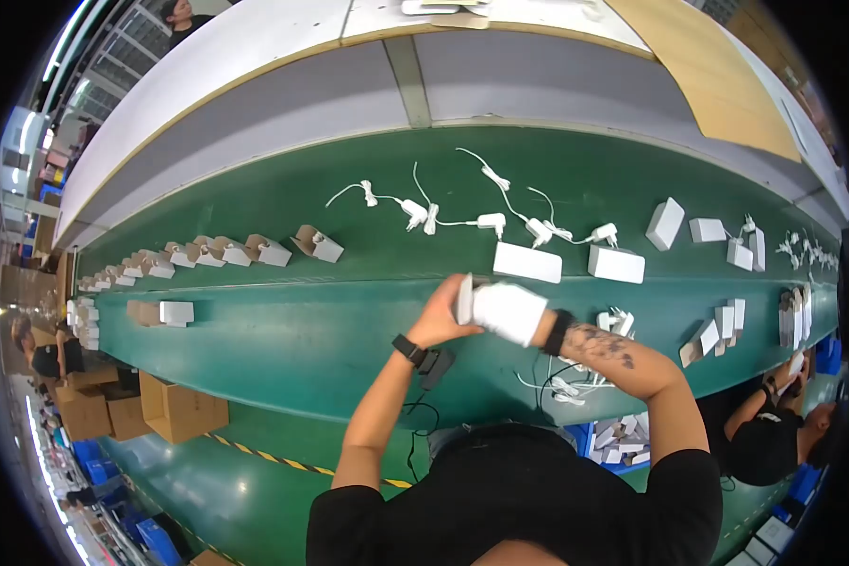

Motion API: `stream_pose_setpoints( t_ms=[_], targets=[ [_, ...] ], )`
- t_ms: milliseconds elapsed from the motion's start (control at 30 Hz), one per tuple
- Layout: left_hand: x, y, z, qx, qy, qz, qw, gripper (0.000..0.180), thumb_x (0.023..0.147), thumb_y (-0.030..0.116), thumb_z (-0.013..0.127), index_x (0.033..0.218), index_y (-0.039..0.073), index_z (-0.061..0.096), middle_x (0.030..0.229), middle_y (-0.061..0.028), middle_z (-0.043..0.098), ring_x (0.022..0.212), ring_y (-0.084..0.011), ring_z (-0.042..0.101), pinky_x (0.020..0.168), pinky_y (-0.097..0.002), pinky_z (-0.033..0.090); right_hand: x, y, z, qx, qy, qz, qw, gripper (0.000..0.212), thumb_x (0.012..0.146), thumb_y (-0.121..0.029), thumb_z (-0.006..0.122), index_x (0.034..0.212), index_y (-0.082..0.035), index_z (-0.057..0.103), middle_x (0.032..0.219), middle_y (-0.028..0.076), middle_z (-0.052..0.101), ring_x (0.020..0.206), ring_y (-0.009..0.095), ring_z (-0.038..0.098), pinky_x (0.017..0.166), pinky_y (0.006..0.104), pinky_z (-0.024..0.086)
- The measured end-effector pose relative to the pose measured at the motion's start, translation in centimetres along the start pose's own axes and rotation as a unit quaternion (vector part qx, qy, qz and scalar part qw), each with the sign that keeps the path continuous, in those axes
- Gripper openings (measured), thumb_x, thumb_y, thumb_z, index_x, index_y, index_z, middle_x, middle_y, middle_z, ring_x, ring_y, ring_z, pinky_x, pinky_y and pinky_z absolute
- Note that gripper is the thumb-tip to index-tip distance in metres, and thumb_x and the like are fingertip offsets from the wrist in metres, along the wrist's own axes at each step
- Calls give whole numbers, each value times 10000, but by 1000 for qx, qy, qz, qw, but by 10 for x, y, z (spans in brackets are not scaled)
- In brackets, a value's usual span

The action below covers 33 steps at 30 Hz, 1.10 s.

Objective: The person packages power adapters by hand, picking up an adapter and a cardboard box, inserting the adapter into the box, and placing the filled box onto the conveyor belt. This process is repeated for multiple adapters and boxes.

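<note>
The left hand (441,318) pinches a small pale box (464,300) above the green bench (283,344); the white-gloved right hand (511,312) adjoins it, grip unclear; white adapters (491,222) lie beyond, on the far side

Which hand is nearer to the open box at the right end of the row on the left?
Left. The left hand is to the right of the open box and closer to the person; the right hand is farther right.
</note>
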State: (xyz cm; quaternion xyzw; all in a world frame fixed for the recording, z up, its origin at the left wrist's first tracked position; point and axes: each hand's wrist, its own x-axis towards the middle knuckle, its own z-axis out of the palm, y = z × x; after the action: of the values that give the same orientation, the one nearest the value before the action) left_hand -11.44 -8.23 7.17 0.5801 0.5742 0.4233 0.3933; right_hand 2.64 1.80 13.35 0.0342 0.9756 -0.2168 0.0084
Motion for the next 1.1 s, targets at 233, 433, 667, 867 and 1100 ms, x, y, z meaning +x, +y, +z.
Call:
stream_pose_setpoints(
  t_ms=[233, 433, 667, 867, 1100],
  targets=[
    [-28, -87, -63, 53, 290, -32, 955, 756, 536, 149, 850, 1183, 46, 474, 1160, -113, 525, 1045, -237, 532, 888, -372, 438, 115, 87, 16, -54, 194, -87, 976, 124, 772, -141, 559, 870, -69, 584, 816, 108, 585, 801, 253, 597, 644, 379, 479],
    [-50, -130, -83, 46, 386, -100, 916, 707, 553, 112, 835, 1159, 22, 483, 1154, -131, 518, 1046, -265, 528, 876, -382, 435, 215, 129, 87, -233, 58, -104, 965, 152, 779, -148, 546, 904, -68, 580, 780, 99, 568, 831, 227, 592, 606, 371, 461],
    [-92, -39, -3, -150, 529, -165, 819, 493, 833, 215, 659, 1232, 8, 458, 1232, -149, 492, 1141, -256, 463, 958, -376, 377, 184, 113, 41, 55, 127, -95, 986, 298, 746, -158, 653, 1027, -67, 611, 926, 135, 605, 846, 283, 601, 746, 382, 486],
    [-15, 26, 48, -802, 198, -154, 542, 512, 923, 401, 485, 1284, 39, 449, 1202, -136, 523, 1040, -250, 519, 896, -378, 442, 15, 8, -32, 555, 74, 102, 823, 299, 831, -111, 611, 1116, -40, 553, 931, 53, 629, 769, 104, 601, 659, 253, 499],
    [16, 11, 81, -892, -4, -56, 449, 479, 950, 329, 447, 1349, 68, 397, 1143, -116, 533, 966, -212, 517, 838, -341, 447, -105, -33, 43, 640, 281, 175, 694, 269, 845, -103, 595, 1098, -27, 544, 932, 41, 589, 773, 87, 581, 635, 258, 482]
  ],
)
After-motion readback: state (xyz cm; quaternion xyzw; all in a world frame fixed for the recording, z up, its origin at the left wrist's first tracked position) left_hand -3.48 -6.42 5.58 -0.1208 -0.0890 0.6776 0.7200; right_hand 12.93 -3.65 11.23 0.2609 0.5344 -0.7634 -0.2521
